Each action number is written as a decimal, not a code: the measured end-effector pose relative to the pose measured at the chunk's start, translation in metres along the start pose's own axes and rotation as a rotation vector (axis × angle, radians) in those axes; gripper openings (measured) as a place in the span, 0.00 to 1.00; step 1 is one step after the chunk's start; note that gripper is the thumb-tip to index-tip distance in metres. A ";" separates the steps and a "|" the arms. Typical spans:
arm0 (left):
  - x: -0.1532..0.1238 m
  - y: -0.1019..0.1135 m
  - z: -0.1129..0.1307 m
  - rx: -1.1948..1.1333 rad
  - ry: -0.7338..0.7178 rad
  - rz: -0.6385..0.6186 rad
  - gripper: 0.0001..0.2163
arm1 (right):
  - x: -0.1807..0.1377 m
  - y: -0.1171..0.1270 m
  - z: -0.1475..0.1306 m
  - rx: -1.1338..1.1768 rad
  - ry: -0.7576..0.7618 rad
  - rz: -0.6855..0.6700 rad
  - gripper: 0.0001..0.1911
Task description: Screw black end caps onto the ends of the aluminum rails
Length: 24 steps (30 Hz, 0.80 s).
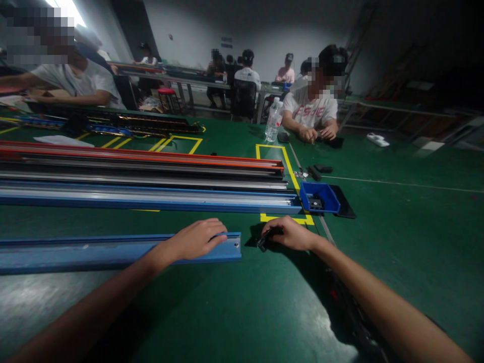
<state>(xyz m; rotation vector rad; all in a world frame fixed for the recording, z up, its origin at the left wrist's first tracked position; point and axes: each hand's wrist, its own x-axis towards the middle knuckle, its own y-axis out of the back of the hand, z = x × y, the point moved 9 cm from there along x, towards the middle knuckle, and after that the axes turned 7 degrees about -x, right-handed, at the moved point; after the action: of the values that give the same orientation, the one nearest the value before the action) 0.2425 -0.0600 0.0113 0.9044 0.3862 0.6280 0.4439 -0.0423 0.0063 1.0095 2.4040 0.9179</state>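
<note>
A long blue metal rail (pixel 124 251) lies on the green table, running in from the left edge. My left hand (pixel 198 238) rests over it near its right end, fingers curled across the top and gripping it. Just right of that end, my right hand (pixel 287 233) is closed in a pinch around a small black part (pixel 263 242), held apart from the rail. The exact shape of the black part is partly hidden by my fingers. A small hole shows near the rail's end.
Behind lie several more rails: blue (pixel 227 202), black and orange (pixel 227 160). A blue bin (pixel 320 199) with black parts stands at their ends, beside a black flat pad (pixel 343 201). Farther back are a water bottle (pixel 273 121) and a seated person (pixel 312 108) handling something dark.
</note>
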 end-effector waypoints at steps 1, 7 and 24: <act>0.000 0.000 0.000 0.003 0.001 -0.001 0.17 | 0.000 0.000 -0.001 -0.036 0.015 0.006 0.13; 0.000 0.000 0.000 0.010 -0.023 0.021 0.17 | 0.002 0.002 -0.006 -0.197 0.130 0.055 0.18; 0.000 -0.002 -0.001 0.071 -0.095 0.073 0.16 | 0.017 -0.038 -0.028 -0.046 0.168 0.116 0.43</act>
<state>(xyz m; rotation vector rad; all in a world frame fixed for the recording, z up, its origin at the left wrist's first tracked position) 0.2426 -0.0596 0.0091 1.0159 0.2925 0.6386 0.3985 -0.0622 -0.0014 1.1045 2.4682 1.1358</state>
